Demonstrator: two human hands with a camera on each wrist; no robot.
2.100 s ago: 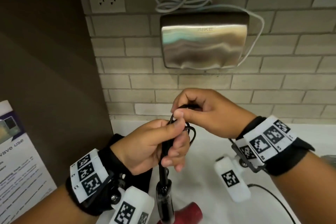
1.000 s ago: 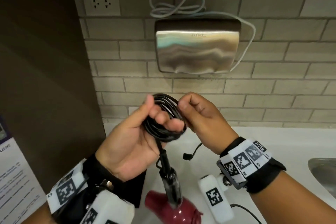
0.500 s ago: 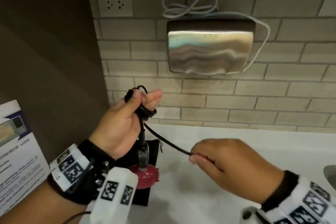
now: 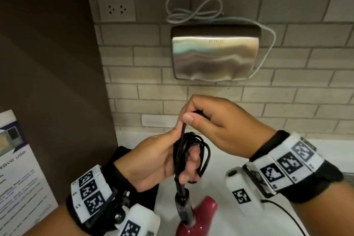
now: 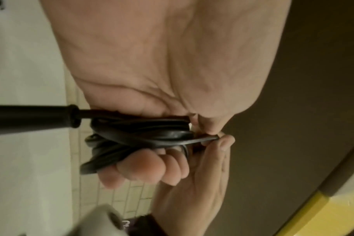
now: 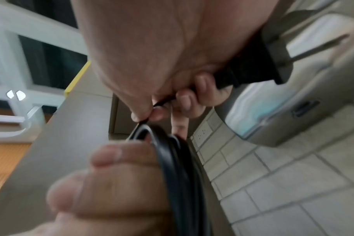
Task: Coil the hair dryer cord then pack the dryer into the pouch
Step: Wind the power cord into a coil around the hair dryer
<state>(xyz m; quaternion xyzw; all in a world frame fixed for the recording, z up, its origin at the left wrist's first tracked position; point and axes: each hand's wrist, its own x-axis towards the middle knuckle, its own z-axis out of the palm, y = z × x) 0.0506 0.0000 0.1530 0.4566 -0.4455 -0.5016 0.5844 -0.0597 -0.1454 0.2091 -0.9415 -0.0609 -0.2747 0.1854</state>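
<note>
My left hand (image 4: 183, 159) grips a coil of black cord (image 4: 193, 151), with several loops wound round its fingers (image 5: 141, 169). From the coil the cord's thick sleeve (image 5: 30, 118) runs down to the red hair dryer (image 4: 199, 214) at the bottom edge. Just above the coil, my right hand (image 4: 186, 120) pinches the cord's free end between thumb and forefinger (image 6: 148, 115). It also holds the black plug (image 6: 263, 63) in its curled fingers. The black pouch (image 4: 119, 156) lies on the counter behind my left wrist, mostly hidden.
A steel hand dryer (image 4: 214, 53) hangs on the brick wall with its white cord (image 4: 191, 11) looped on top. A wall socket (image 4: 115, 9) is at upper left. A dark panel and a printed leaflet (image 4: 17, 168) stand on the left. The white counter (image 4: 220, 161) lies below.
My right hand, which was low on the right drawing the cord out, has risen to meet the coil. My left hand has come down and toward the middle with the coil.
</note>
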